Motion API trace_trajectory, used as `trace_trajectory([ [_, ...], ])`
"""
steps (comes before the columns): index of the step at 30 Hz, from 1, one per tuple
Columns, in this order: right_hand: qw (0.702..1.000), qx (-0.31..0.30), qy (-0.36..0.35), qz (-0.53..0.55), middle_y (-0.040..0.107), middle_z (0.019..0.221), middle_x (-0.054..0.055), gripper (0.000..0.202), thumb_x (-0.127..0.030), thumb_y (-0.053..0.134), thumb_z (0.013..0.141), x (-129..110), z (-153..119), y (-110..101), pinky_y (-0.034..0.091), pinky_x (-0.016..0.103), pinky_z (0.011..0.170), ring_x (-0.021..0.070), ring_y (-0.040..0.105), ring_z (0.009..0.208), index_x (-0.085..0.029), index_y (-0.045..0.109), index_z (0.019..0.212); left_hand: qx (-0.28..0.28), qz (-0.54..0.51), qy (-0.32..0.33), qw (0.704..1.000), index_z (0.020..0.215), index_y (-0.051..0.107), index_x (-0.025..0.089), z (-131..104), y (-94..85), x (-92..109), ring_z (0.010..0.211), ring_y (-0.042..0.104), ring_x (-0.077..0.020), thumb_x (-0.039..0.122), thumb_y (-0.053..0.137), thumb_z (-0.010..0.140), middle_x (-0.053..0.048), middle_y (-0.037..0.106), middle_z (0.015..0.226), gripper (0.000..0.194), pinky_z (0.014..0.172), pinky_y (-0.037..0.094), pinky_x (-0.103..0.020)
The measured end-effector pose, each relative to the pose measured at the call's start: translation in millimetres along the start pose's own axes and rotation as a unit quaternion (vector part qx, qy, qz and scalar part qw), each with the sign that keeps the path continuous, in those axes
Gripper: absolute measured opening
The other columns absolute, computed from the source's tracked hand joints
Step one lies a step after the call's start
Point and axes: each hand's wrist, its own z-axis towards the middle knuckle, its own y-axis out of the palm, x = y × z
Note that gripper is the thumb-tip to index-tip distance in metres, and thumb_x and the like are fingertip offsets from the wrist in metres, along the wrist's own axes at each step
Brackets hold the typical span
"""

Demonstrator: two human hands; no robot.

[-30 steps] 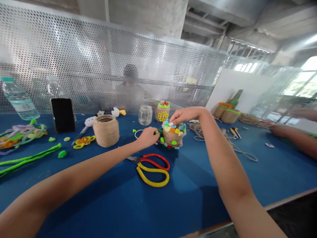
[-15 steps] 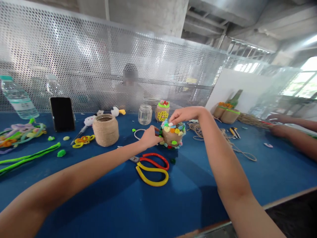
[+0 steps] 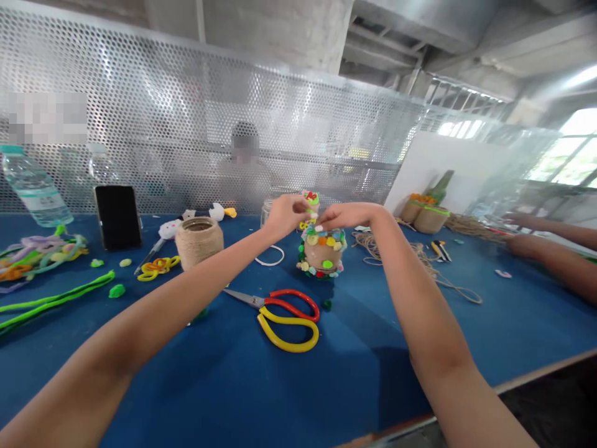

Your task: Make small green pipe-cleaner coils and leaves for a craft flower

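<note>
A twine-wrapped jar with colourful fuzzy pieces round its rim and base stands upright on the blue table. My right hand is at its top rim, fingers bent down and pressed together; what they hold, if anything, is too small to name. Just left of it and a little higher, my left hand has its fingers drawn together above the rim, partly in front of a smaller decorated jar. Scissors with red and yellow handles lie in front of the jar.
At the left are a plain twine jar, a phone, a bottle and green stems. Twine lies to the right. Another person's arms reach in at the far right.
My left hand has come off the jar's left side and moved up to near its top rim. My right hand stays at the rim.
</note>
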Motion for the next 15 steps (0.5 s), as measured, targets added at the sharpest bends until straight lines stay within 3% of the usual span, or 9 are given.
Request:
trace_trajectory([
  [5,0.999,0.028,0.003,0.016,0.068,0.091,0.005,0.042,-0.055,0.052,0.078,0,-32,-10,0.042,0.033,0.079,0.0215,0.059,0.088,-0.019,0.068,0.091,-0.095,0.036,0.07,0.992,0.087,0.062,0.012,14,18.6,4,0.083,0.061,-0.0155,0.027,0.058,0.085,-0.003,0.064,0.087,0.016,0.078,0.05,-0.036],
  [11,0.979,0.188,0.053,0.058,0.068,0.1,0.005,0.035,-0.047,0.058,0.079,-19,-78,-18,0.043,0.036,0.084,0.0249,0.059,0.099,-0.024,0.064,0.105,-0.167,0.056,0.119,0.977,0.096,0.06,0.012,13,7.6,18,0.085,0.061,-0.0159,0.023,0.057,0.086,-0.004,0.063,0.091,0.016,0.079,0.05,-0.036],
  [15,0.983,0.166,0.06,0.049,0.065,0.108,0.006,0.04,-0.049,0.063,0.073,-21,-69,-9,0.044,0.038,0.084,0.026,0.058,0.099,-0.023,0.066,0.104,-0.235,0.088,0.138,0.958,0.091,0.061,0.011,12,7.3,28,0.083,0.061,-0.0149,0.025,0.057,0.086,-0.004,0.063,0.09,0.015,0.076,0.051,-0.035],
])
